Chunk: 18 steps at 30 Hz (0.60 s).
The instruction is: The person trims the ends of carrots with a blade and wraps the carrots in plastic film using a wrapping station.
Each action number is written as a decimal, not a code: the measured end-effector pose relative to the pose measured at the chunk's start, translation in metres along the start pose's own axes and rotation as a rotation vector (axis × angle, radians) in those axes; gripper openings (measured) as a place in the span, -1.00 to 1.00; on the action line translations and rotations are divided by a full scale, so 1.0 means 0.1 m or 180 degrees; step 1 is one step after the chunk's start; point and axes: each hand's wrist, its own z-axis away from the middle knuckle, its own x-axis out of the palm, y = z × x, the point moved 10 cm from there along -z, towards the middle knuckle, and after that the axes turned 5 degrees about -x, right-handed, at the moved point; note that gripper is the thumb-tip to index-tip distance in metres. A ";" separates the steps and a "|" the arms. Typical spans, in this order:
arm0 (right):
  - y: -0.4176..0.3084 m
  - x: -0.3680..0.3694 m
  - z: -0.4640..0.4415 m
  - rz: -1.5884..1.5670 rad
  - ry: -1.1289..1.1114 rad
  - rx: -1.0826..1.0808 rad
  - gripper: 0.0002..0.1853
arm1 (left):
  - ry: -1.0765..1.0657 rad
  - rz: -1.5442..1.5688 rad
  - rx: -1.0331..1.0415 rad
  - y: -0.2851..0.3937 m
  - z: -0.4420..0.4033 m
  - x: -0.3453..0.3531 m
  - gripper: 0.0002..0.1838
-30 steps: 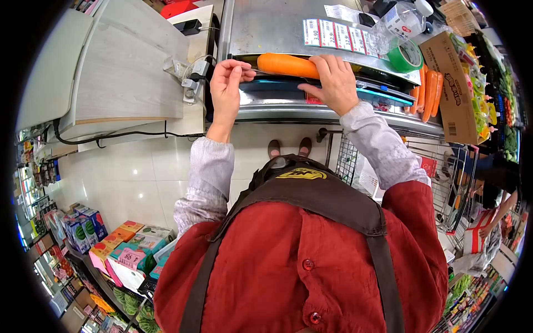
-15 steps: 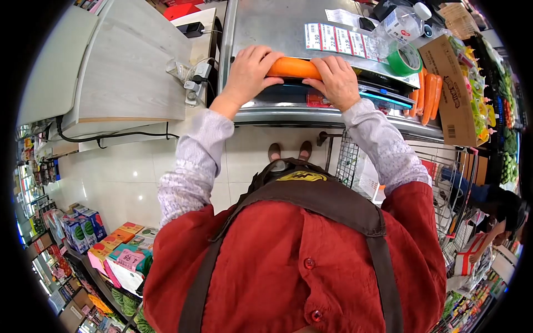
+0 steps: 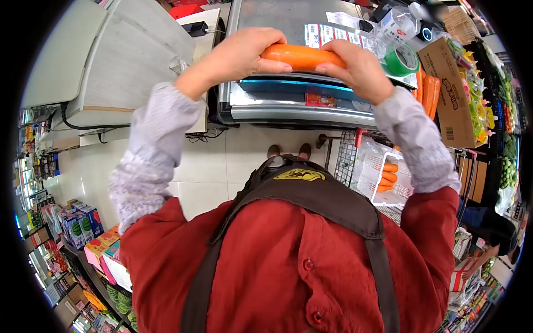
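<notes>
A shiny orange carrot bundle [image 3: 302, 57] lies crosswise between my two hands, above the front part of the metal counter. My left hand [image 3: 250, 53] grips its left end, thumb below and fingers above. On the right end my right hand [image 3: 358, 66] is closed in the same way. Below the bundle, a blue-edged slot and a small red item [image 3: 320, 99] show in the counter front. Behind it lies a strip of price labels [image 3: 327, 34], partly covered by my right hand.
Green tape [image 3: 401, 60], a clear bottle [image 3: 397, 25] and more carrots [image 3: 431, 94] are at the right, beside a cardboard box [image 3: 448, 89]. A cart holds a white basket [image 3: 401, 180] with carrots. A grey cabinet [image 3: 130, 55] stands left. Someone is at the far right.
My left hand, apart from the carrots a second ago, has closed on their left end. Both hands have since lifted the bundle slightly, and the forearms have spread outward.
</notes>
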 end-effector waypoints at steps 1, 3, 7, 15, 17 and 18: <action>-0.12 -0.15 0.00 -0.0143 -0.0084 0.0073 -0.56 | -0.0097 0.0052 -0.0110 0.16 0.03 -0.13 -0.56; -0.43 -0.47 0.07 -0.0321 -0.0207 0.0096 -0.58 | -0.0256 0.0030 -0.0142 0.54 0.16 -0.37 -0.56; -1.05 -0.69 0.38 -0.0508 -0.0541 -0.0109 -0.56 | -0.0318 0.0007 0.0050 1.19 0.61 -0.46 -0.55; -0.73 0.79 1.18 -0.1240 -0.1436 0.0338 -0.64 | -0.0822 0.1052 -0.0970 0.58 1.17 0.97 -0.68; -0.65 1.06 1.33 -0.1303 -0.1399 0.0320 -0.65 | -0.0638 0.1150 -0.1488 0.42 1.34 1.27 -0.70; -0.62 1.14 1.36 -0.1335 -0.1327 0.0277 -0.65 | -0.0660 0.1179 -0.1527 0.36 1.41 1.40 -0.70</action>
